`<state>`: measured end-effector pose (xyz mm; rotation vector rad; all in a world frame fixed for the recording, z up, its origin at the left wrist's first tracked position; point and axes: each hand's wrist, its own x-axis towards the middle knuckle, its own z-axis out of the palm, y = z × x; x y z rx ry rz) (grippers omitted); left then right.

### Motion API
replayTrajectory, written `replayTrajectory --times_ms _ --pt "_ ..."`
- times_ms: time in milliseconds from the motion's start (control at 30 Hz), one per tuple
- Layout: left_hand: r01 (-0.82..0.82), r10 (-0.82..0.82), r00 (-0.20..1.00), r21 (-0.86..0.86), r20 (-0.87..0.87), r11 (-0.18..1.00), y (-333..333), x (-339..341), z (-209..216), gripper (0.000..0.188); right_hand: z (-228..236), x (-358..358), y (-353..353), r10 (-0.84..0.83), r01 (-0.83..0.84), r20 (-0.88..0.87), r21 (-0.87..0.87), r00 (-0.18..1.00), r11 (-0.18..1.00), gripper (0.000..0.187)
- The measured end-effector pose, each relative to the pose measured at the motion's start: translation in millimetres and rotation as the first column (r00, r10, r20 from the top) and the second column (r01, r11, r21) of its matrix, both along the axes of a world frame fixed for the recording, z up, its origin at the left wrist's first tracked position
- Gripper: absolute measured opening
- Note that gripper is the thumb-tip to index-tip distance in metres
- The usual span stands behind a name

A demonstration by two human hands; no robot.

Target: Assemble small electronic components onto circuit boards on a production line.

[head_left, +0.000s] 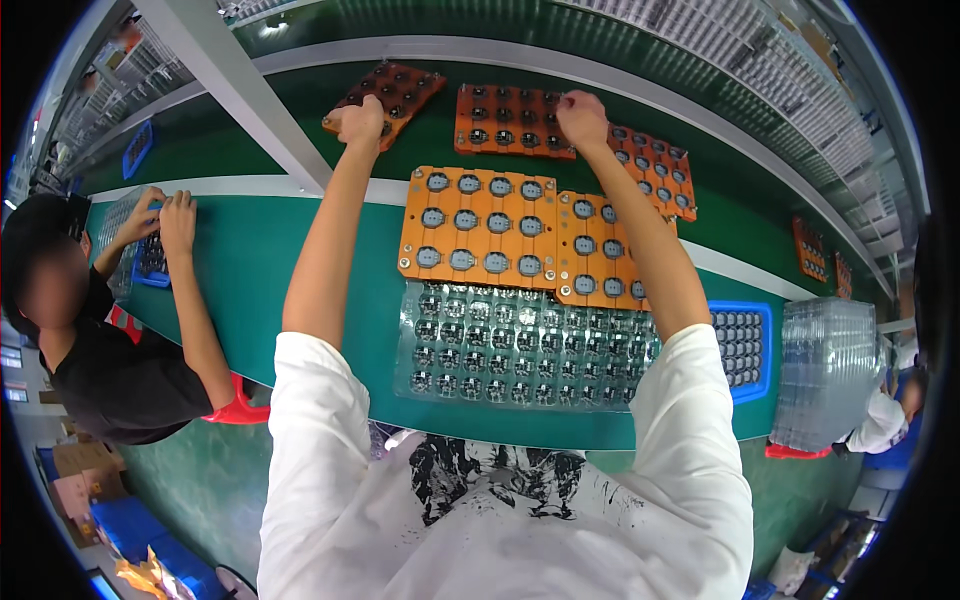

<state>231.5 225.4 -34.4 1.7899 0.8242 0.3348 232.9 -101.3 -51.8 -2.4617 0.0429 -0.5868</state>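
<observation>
Both my arms reach far across the green bench. My left hand grips the near edge of a dark orange fixture board on the conveyor belt. My right hand holds the right edge of a second orange board beside it. A third such board lies to the right on the belt. Closer to me, two lighter orange boards carry round grey parts in rows. A clear plastic tray of small dark parts lies at the bench's near edge.
A grey metal post slants across the upper left. A blue tray and a tall stack of clear trays stand at the right. A person in black at the left works on a tray. More orange boards lie far right.
</observation>
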Motion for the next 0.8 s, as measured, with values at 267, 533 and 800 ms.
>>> replayTrajectory --times_ms 267,533,800 --pt "0.299 -0.248 0.809 -0.009 0.533 0.954 1 -115 -11 0.065 21 -41 71 0.555 -0.524 -0.022 -0.363 0.832 0.771 0.012" --pt "0.388 -0.271 0.727 -0.052 0.631 0.920 45 -162 -50 0.055 15 -39 96 0.406 -0.368 -0.069 -0.579 0.911 0.728 0.014" --pt "0.461 -0.414 0.701 0.073 0.581 0.884 66 -141 -73 0.043 16 -38 115 0.398 -0.296 -0.010 -0.686 0.917 0.665 0.020"
